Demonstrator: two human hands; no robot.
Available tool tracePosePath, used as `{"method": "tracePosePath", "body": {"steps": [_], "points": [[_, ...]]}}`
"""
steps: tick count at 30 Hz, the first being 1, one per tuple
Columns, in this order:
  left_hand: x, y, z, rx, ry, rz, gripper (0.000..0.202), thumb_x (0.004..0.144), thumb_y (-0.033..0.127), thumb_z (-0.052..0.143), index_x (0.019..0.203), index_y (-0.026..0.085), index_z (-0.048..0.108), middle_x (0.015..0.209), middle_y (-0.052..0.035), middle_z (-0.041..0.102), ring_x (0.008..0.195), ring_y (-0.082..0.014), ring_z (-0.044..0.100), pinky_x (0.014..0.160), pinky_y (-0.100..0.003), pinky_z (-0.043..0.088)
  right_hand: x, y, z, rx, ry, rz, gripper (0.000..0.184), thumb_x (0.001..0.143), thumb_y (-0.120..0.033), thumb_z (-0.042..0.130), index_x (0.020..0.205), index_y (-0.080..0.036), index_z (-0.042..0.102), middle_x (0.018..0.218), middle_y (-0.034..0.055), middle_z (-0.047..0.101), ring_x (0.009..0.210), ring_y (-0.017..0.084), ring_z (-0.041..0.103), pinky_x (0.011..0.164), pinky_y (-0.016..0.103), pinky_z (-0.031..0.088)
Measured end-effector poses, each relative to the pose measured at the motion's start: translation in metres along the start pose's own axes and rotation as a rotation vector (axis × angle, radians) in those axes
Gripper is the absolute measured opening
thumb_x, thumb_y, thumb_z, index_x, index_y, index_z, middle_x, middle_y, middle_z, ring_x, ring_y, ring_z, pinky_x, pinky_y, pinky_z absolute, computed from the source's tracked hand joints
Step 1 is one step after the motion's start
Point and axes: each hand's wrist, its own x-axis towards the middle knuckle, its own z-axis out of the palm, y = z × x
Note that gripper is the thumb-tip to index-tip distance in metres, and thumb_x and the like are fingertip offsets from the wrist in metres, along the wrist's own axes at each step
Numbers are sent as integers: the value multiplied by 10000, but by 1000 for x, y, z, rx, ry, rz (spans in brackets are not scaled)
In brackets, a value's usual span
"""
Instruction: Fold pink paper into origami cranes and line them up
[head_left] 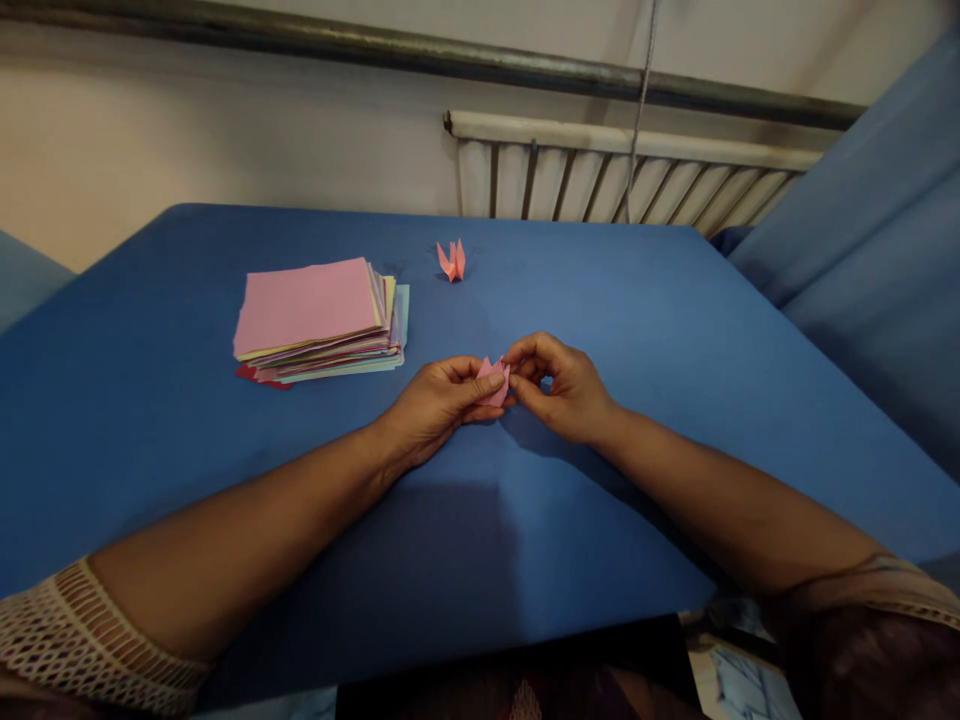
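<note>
Between my hands, above the middle of the blue table, is a small piece of folded pink paper [493, 384] with pointed tips at its top. My left hand [442, 400] pinches it, thumb across the front and fingers behind. The thumb and fingertips of my right hand [559, 388] are closed on the paper's right edge; the exact grip there is partly hidden by the fingers. Farther back, an orange-pink origami piece [451, 262] with several upright points stands on the table, touched by neither hand.
A thick stack of coloured paper sheets [311, 305], pink on top, lies to the left on the blue table [630, 290]. Behind the table are a white radiator [585, 165], a horizontal pipe [375, 40] and a hanging cord [640, 110]. A blue curtain [862, 200] hangs at right.
</note>
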Motion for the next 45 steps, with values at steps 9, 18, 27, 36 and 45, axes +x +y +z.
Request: {"method": "tracePosePath", "body": {"steps": [9, 18, 27, 36, 45], "points": [[-2, -1, 5, 57, 53, 27, 373, 623, 408, 890, 769, 145, 670, 747, 20, 671, 722, -89, 640, 738, -226, 546, 0, 1, 1, -119, 52, -146, 190, 788, -78, 569, 893, -233, 536, 822, -23, 607, 667, 109, 591, 623, 269, 487], [-1, -4, 2, 40, 52, 31, 347, 644, 407, 880, 774, 152, 684, 748, 16, 679, 727, -88, 647, 749, -227, 549, -2, -5, -5, -352, 48, -294, 175, 852, -114, 553, 977, -237, 546, 860, 11, 614, 779, 151, 597, 695, 301, 501], [1, -6, 1, 31, 48, 38, 344, 647, 402, 881, 777, 151, 685, 756, 15, 674, 725, -85, 645, 752, -225, 550, -3, -4, -3, -449, 73, -359, 132, 907, -157, 519, 1021, -222, 533, 912, 56, 628, 802, 182, 620, 715, 333, 530], [0, -4, 3, 14, 56, 35, 345, 641, 389, 887, 766, 146, 677, 758, 13, 663, 733, -92, 646, 752, -233, 554, -4, -4, -3, -432, 47, -328, 126, 900, -126, 510, 946, -233, 559, 887, 47, 624, 822, 180, 604, 740, 338, 521], [0, -5, 2, 19, 70, 44, 323, 654, 387, 882, 791, 157, 701, 773, 14, 671, 746, -90, 646, 764, -241, 553, -4, -4, 0, -356, 91, -267, 143, 847, -88, 528, 877, -228, 532, 833, 21, 595, 759, 160, 584, 700, 309, 496]]}}
